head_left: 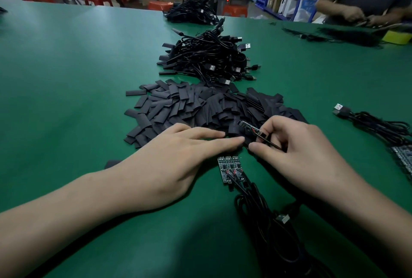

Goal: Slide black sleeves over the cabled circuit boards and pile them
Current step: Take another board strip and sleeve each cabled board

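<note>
Beside the sleeve heap, right hand pinches a board, tip forward for sleeving; left hand, fingers straight, apparently pins one sleeve.

Cabled circuit board held over a heap of black sleeves on the green tabletop.
The circuit board is pinched near its cable end by the right hand and tilted up toward the heap. The left hand is laid flat with straight fingers at the heap's near edge, seemingly touching a sleeve, though the contact is partly hidden. Bare boards with cables are laid just below both hands. A pile of sleeved cables is seen beyond the heap.
</note>
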